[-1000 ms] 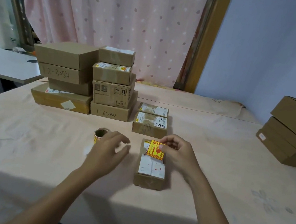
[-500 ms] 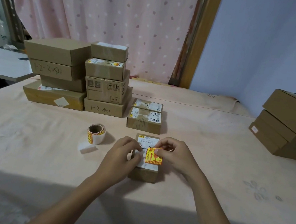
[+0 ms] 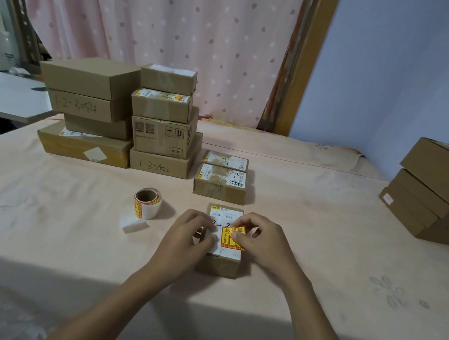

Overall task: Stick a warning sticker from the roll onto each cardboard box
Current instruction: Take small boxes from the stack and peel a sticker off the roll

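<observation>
Fingers (image 3: 250, 224) of the right hand (image 3: 263, 245) pinch the warning sticker (image 3: 227, 240) onto the small cardboard box (image 3: 217, 267). The left hand (image 3: 187, 239) grips that box. I think most stacked boxes (image 3: 161, 144) still need one from the sticker roll (image 3: 147, 202).

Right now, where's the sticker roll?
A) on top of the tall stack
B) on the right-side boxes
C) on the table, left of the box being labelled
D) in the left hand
C: the sticker roll sits on the table, left of the small box and apart from the left hand.
</observation>
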A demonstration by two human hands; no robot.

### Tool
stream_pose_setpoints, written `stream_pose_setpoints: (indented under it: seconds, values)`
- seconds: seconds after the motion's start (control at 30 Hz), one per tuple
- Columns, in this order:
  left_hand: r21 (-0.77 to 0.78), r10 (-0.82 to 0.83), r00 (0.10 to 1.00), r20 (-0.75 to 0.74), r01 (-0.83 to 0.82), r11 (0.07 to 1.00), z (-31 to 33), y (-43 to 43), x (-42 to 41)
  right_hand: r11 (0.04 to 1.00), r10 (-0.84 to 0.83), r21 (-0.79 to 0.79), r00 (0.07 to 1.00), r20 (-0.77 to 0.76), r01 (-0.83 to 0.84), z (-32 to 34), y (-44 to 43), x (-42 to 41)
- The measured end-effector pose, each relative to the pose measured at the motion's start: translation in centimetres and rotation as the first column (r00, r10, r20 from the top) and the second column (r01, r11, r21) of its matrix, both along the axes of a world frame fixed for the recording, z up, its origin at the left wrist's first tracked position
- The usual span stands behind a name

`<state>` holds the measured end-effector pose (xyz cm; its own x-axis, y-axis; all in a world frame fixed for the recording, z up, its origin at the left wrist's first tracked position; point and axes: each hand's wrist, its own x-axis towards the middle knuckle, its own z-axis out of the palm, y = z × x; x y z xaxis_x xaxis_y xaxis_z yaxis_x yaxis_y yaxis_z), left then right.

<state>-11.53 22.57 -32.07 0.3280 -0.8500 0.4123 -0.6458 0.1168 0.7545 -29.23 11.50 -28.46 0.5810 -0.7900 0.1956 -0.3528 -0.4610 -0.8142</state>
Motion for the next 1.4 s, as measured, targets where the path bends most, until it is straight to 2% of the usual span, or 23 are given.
stream_pose_setpoints:
  seconds: [0.17,0.27,0.33,0.4,0.47,0.63,0.83,0.93,1.03,1.23,1.4]
  values:
    - [-0.003,-0.016,1.0,-0.021,0.016,1.0,-0.2,0.1,0.1,0.997,0.017,-0.077,1.0,-0.007,-0.018,-0.7,-0.5,0.2]
    - [-0.016,-0.009,0.997,-0.071,0.008,1.0,-0.4,0.3,-0.1,0.999,-0.013,-0.047,1.0,0.001,0.013,-1.3,-0.9,0.0]
    - [0.022,0.018,0.987,-0.158,-0.015,1.0,-0.6,0.6,-0.3,0.998,-0.048,0.052,0.999,0.024,0.047,-1.8,-1.0,-0.2]
    - [0.092,0.044,0.952,-0.304,-0.017,0.996,-0.7,0.7,-0.5,0.966,-0.074,0.256,0.992,0.103,0.045,-2.1,-0.7,-0.2]
    - [0.164,0.07,0.92,-0.387,-0.006,0.986,-0.8,0.7,-0.6,0.929,-0.119,0.365,0.981,0.153,0.056,-2.4,-0.4,0.0]
    - [0.172,0.076,0.926,-0.37,-0.012,0.985,0.1,0.6,-1.6,0.931,-0.149,0.355,0.977,0.151,0.087,-2.4,-0.2,0.4]
    - [0.034,0.031,0.841,-0.541,-0.015,0.999,1.0,-0.6,-3.4,0.948,-0.138,0.316,0.954,0.267,0.049,-1.4,0.0,-0.9]
    - [-0.003,-0.048,0.752,-0.658,0.061,0.998,1.8,-1.8,-4.8,0.958,-0.183,0.264,0.944,0.274,0.109,-0.7,-0.7,-2.4]
    - [-0.056,-0.177,0.68,-0.711,0.196,0.979,3.2,-3.4,-6.9,0.945,-0.277,0.26,0.906,0.32,0.198,0.8,-1.5,-4.8]
    - [-0.111,-0.423,0.628,-0.653,0.473,0.874,5.7,-7.2,-12.2,0.877,-0.477,0.284,0.775,0.414,0.388,2.6,-3.1,-11.2]
    - [-0.069,-0.462,0.591,-0.661,0.565,0.822,5.3,-10.7,-15.8,0.864,-0.499,0.309,0.753,0.428,0.397,2.3,-3.1,-16.4]
